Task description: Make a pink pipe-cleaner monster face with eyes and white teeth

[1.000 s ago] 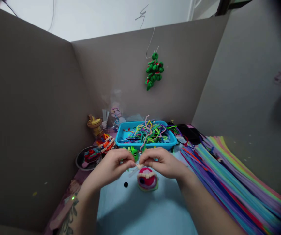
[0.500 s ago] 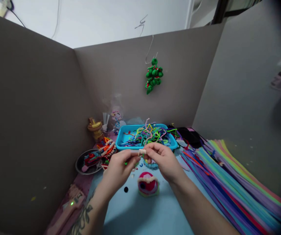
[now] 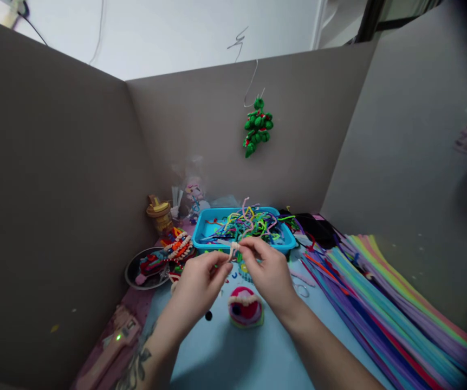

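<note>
My left hand [image 3: 203,277] and my right hand [image 3: 269,268] meet above the middle of the table, fingertips pinched on a small cream pipe cleaner [image 3: 234,247], which looks coiled or bent. Its left end lies at my left thumb and forefinger, its right part in my right fingers. Below them on the table sits a pink and red fuzzy figure [image 3: 253,312] with a cream row like teeth and a dark round spot. A black pompom-like ball [image 3: 208,316] lies left of it. Behind my right hand a blue-green fuzzy piece [image 3: 245,274] is partly hidden.
A blue tray [image 3: 201,230] of tangled pipe cleaner pieces stands behind my hands. Long pipe cleaners [image 3: 396,309] lie at right. At left are a metal bowl [image 3: 128,275] of fuzzy pieces and a pink glue gun [image 3: 111,346] with a green light. A green ornament [image 3: 258,127] hangs on the grey panel.
The cream pipe cleaner has turned from lying nearly level to showing a bent end hanging down toward my left fingers. The view has shifted slightly; both hands stay close together.
</note>
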{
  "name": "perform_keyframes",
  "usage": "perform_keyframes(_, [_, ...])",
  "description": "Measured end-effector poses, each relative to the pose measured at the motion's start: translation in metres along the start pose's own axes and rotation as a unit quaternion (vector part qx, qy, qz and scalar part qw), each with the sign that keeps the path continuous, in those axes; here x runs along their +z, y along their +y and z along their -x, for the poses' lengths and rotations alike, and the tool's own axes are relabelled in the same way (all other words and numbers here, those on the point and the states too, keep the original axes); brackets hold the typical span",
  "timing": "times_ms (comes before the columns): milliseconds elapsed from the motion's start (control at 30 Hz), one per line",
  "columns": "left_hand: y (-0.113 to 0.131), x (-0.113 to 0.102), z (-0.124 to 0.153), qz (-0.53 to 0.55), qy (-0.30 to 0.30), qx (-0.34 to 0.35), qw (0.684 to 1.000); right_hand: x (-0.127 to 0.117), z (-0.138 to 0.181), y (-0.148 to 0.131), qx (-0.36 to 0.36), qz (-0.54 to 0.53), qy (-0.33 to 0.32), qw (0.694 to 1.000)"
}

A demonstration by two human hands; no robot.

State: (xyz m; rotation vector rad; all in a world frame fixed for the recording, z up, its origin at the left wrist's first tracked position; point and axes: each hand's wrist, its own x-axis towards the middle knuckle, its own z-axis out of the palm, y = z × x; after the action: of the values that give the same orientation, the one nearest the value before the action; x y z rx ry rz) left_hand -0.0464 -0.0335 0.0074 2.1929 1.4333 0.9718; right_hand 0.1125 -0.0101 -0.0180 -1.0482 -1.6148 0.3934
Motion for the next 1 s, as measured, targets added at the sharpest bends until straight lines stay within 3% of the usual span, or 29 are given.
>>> perform_keyframes(167, [0.001,-0.005,0.004,-0.149,0.048,0.059,0.986,-0.001,-0.002,0.005,-0.060,0.084,-0.064,0.993])
perform_keyframes(333, [0.001,-0.013,0.004,-0.182,0.082,0.080,0.977,-0.005,-0.004,0.005,-0.071,0.144,-0.128,0.979])
perform_keyframes(633, [-0.022,-0.020,-0.007,-0.135,0.133,0.068,0.979,-0.011,-0.008,0.003,-0.115,0.016,-0.221,0.968])
perform_keyframes(800, [-0.028,-0.020,-0.014,-0.029,0.098,0.054,0.993,-0.017,-0.011,-0.006,-0.041,-0.107,-0.228,0.967])
perform_keyframes(900, [-0.026,-0.019,-0.016,0.050,0.039,0.054,0.997,-0.017,-0.011,-0.009,0.047,-0.210,-0.227,0.950])
perform_keyframes(1000, [-0.022,-0.017,-0.016,0.074,0.005,0.042,0.996,-0.012,-0.010,-0.007,0.127,-0.301,-0.183,0.927])
